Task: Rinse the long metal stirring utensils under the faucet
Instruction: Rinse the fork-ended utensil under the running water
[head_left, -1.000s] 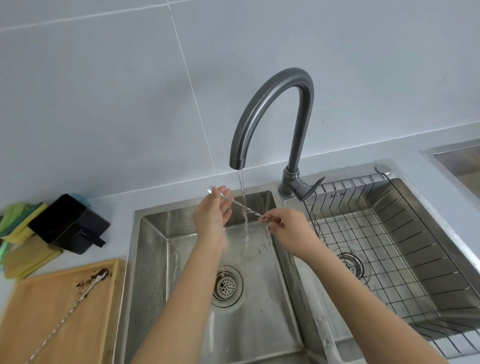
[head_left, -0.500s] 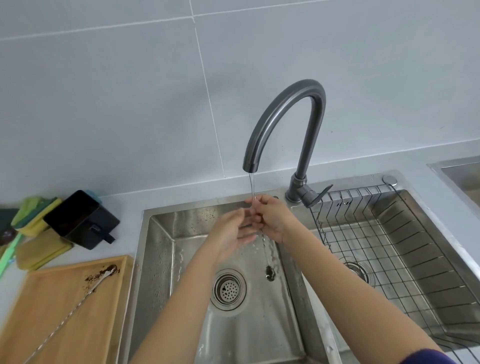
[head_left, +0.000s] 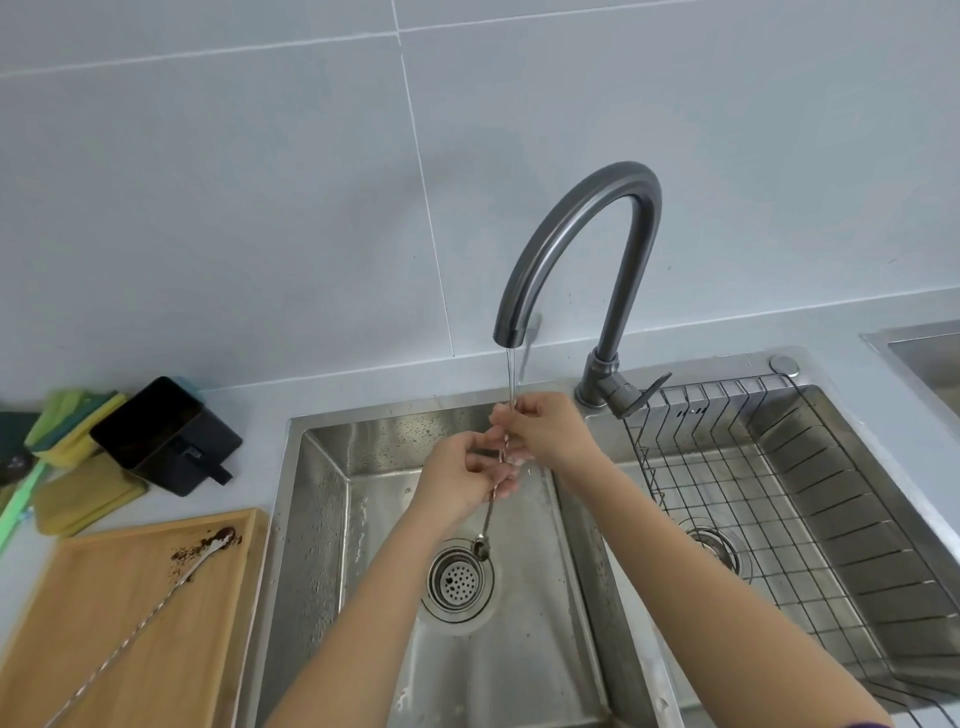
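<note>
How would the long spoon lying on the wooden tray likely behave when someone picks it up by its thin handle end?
The dirty spoon looks like thin twisted metal, so probably stiff and light. Its bowl carries dark grounds, which may drop onto the wooden tray when lifted. The slender round shaft could roll or slip in wet fingers, though the twist probably adds grip.

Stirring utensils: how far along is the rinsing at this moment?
Nothing looks finished: the wire rack holds no utensil. In hand: one long spoon hangs bowl-down under the faucet stream, gripped by the right hand above and the left hand lower. Left: the second spoon lies on the wooden tray with brown residue around its bowl.
</note>
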